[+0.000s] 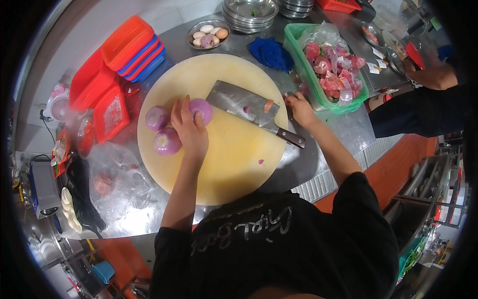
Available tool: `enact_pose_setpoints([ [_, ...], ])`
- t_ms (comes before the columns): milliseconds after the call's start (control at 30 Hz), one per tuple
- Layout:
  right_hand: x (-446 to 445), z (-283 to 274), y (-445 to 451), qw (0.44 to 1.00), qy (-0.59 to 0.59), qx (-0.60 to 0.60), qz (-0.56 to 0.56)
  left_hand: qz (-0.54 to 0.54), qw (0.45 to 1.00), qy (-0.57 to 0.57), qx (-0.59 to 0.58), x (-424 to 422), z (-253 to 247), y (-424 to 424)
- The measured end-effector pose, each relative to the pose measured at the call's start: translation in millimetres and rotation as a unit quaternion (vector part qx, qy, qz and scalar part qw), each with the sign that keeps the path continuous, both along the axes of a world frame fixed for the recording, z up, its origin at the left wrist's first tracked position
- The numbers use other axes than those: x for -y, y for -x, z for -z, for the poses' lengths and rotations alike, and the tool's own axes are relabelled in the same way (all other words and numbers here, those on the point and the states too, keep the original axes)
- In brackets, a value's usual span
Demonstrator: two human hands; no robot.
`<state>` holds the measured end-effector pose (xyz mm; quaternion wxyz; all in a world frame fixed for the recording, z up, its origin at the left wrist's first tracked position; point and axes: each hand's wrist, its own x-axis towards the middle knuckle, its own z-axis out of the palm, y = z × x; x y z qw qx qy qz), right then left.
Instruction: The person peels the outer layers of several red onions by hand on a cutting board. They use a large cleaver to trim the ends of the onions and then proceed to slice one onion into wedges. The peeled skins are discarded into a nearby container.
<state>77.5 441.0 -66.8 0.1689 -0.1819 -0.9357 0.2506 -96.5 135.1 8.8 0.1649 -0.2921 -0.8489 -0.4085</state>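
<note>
My left hand (191, 131) grips a peeled red onion (202, 111) on the round cutting board (227, 160), its thumb against the onion's side. Close to that hand's other side sit two more peeled red onions, one nearer me (167, 142) and one behind it (157, 118). A cleaver (239, 102) lies flat on the board, its dark handle reaching past the right rim. Bits of onion skin (268, 105) stick to its blade. Past the board's right edge, my right hand (301, 110) has bent fingers beside the green-lined bin; what its fingertips touch is unclear.
Onion skins (332, 74) fill the green-lined bin (301, 71). Behind the board are a blue cloth (270, 53), a bowl of eggs (208, 34) and stacked metal bowls (250, 15). Red and blue baskets (130, 48) and a plastic bag (115, 179) stand left. Another person's arm (433, 77) shows right.
</note>
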Motion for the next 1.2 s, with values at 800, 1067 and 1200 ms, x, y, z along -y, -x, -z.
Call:
enact_pose_setpoints([
  [800, 63, -93, 74, 0.981, -0.065, 0.014, -0.183, -0.073, 0.992, -0.087, -0.053, 118, -79, 0],
  [1067, 56, -91, 77, 0.977, -0.109, 0.101, -0.150, -0.296, 0.942, -0.160, 0.000, 288, -36, 41],
  [1200, -87, -119, 46, 0.962, -0.253, -0.078, -0.071, -0.326, 0.941, -0.062, 0.062, 360, -9, 30],
])
